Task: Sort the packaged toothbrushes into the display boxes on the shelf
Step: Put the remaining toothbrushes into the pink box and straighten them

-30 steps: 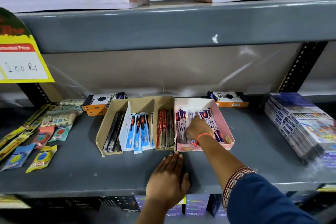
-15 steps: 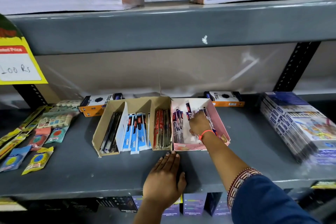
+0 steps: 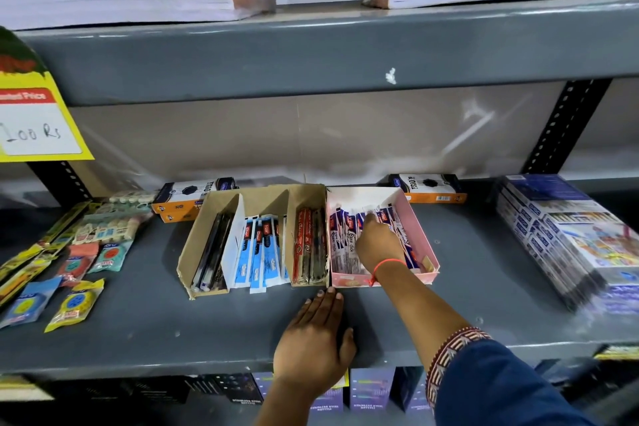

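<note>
A pink display box point(image 3: 420, 232) sits mid-shelf, full of navy and white packaged toothbrushes point(image 3: 340, 242). My right hand point(image 3: 375, 242) reaches into it, fingers pinched around the packs near the box's back; which pack it grips is hidden. To its left stands a brown cardboard box point(image 3: 193, 252) with three compartments: dark packs point(image 3: 212, 252) on the left, blue and white packs point(image 3: 259, 249) in the middle, red packs point(image 3: 306, 245) on the right. My left hand point(image 3: 316, 339) lies flat, palm down, on the grey shelf point(image 3: 155, 322) just in front of the boxes.
Small sachets and strips point(image 3: 74, 301) are spread on the shelf's left. Two orange and black cartons point(image 3: 192, 195) point(image 3: 428, 188) lie behind the boxes. A stack of blue flat packs point(image 3: 567, 235) fills the right. A yellow price tag point(image 3: 34, 121) hangs upper left.
My right hand has slid from the front of the pink box toward its back, shifting the toothbrush packs. My left hand stays flat on the shelf.
</note>
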`<state>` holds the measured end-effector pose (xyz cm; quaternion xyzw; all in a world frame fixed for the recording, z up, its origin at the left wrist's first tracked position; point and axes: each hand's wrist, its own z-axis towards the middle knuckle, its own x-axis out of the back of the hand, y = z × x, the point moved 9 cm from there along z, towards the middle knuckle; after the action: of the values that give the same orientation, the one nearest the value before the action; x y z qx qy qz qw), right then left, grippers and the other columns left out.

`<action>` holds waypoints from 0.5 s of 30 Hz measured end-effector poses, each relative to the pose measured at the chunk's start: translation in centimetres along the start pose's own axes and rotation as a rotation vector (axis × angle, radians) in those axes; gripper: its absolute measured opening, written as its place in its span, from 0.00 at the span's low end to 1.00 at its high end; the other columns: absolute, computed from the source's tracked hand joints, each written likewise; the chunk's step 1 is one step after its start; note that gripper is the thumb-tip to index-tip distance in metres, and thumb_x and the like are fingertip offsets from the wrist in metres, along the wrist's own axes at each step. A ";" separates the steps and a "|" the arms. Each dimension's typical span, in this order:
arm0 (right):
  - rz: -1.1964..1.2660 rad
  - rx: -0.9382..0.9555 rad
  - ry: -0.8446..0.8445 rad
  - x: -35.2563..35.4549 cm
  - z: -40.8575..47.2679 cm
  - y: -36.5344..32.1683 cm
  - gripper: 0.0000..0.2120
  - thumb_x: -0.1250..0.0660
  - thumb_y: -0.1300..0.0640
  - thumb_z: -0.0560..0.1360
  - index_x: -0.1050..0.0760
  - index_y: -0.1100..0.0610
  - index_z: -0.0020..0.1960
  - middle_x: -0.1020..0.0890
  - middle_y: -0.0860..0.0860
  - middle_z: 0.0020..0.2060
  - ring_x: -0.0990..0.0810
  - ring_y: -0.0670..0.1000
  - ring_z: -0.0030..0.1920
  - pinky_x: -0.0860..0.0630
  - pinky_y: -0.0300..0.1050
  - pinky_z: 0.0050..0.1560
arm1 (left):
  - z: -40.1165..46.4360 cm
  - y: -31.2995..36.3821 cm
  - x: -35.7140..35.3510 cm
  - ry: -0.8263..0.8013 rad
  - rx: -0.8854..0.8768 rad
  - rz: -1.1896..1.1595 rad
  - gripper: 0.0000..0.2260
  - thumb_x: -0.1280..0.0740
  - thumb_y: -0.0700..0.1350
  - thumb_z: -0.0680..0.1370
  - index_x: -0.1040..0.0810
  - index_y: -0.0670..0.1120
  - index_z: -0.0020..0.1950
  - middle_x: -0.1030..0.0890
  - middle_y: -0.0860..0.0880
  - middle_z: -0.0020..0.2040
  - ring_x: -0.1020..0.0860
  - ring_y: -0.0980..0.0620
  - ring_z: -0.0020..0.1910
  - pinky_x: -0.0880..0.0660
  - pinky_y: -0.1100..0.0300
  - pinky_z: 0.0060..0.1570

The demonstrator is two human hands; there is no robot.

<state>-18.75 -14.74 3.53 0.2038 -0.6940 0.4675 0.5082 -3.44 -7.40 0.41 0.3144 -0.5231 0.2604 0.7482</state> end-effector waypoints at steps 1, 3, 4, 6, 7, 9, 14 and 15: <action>0.002 -0.006 0.007 0.1 0.0 0.1 0.20 0.46 0.70 0.74 0.35 0.65 0.66 0.19 0.63 0.54 0.20 0.63 0.55 0.22 0.54 0.53 | 0.0 0.0 0.0 -0.002 0.000 -0.007 0.23 0.44 0.53 0.70 0.19 0.42 0.54 0.17 0.46 0.53 0.19 0.50 0.52 0.21 0.54 0.48; -0.016 -0.014 0.041 0.7 0.0 0.4 0.18 0.45 0.69 0.74 0.32 0.65 0.63 0.19 0.64 0.54 0.20 0.63 0.55 0.22 0.53 0.52 | 0.0 0.0 0.1 -0.003 0.000 -0.021 0.23 0.44 0.53 0.70 0.18 0.42 0.54 0.16 0.46 0.52 0.19 0.49 0.52 0.21 0.55 0.47; -0.048 -0.013 0.070 1.1 0.1 0.5 0.16 0.45 0.68 0.74 0.31 0.65 0.62 0.19 0.64 0.54 0.21 0.62 0.56 0.22 0.53 0.52 | 0.0 0.0 0.1 -0.004 -0.001 -0.025 0.23 0.44 0.53 0.70 0.18 0.42 0.54 0.16 0.46 0.52 0.19 0.49 0.52 0.21 0.55 0.47; -0.143 -0.020 0.099 1.7 0.1 1.1 0.16 0.44 0.66 0.75 0.29 0.64 0.61 0.20 0.63 0.55 0.23 0.62 0.58 0.22 0.53 0.53 | 0.0 0.0 0.1 -0.001 -0.005 -0.029 0.23 0.44 0.53 0.70 0.18 0.42 0.54 0.16 0.46 0.52 0.19 0.50 0.52 0.21 0.56 0.47; -0.190 -0.030 0.088 1.7 0.1 1.5 0.16 0.44 0.65 0.75 0.28 0.63 0.61 0.20 0.62 0.56 0.24 0.62 0.59 0.22 0.53 0.53 | 0.0 0.0 0.1 -0.001 -0.005 -0.030 0.23 0.44 0.53 0.70 0.18 0.42 0.54 0.16 0.46 0.52 0.19 0.50 0.52 0.21 0.56 0.47; -0.250 -0.039 0.052 1.5 0.1 2.0 0.16 0.44 0.64 0.75 0.27 0.62 0.61 0.21 0.61 0.56 0.23 0.61 0.59 0.22 0.53 0.53 | 0.0 0.0 0.1 -0.004 -0.005 -0.025 0.23 0.44 0.53 0.70 0.18 0.42 0.54 0.16 0.47 0.52 0.19 0.50 0.52 0.21 0.56 0.47; -0.266 -0.026 0.017 1.1 0.1 1.9 0.12 0.42 0.64 0.76 0.24 0.61 0.56 0.17 0.58 0.52 0.18 0.59 0.52 0.20 0.50 0.48 | 0.0 0.1 0.1 0.005 -0.008 -0.023 0.22 0.43 0.53 0.70 0.18 0.42 0.54 0.16 0.47 0.52 0.19 0.50 0.52 0.21 0.56 0.47; -0.264 -0.021 0.011 1.0 0.1 1.7 0.12 0.41 0.63 0.76 0.24 0.61 0.56 0.17 0.58 0.52 0.18 0.58 0.52 0.20 0.50 0.48 | 0.0 0.1 0.1 0.010 -0.009 -0.020 0.22 0.42 0.53 0.70 0.18 0.42 0.54 0.16 0.47 0.52 0.19 0.50 0.52 0.21 0.56 0.47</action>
<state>-20.52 -13.75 3.70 0.2855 -0.6632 0.3902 0.5713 -3.43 -7.34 0.53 0.3149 -0.5173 0.2522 0.7547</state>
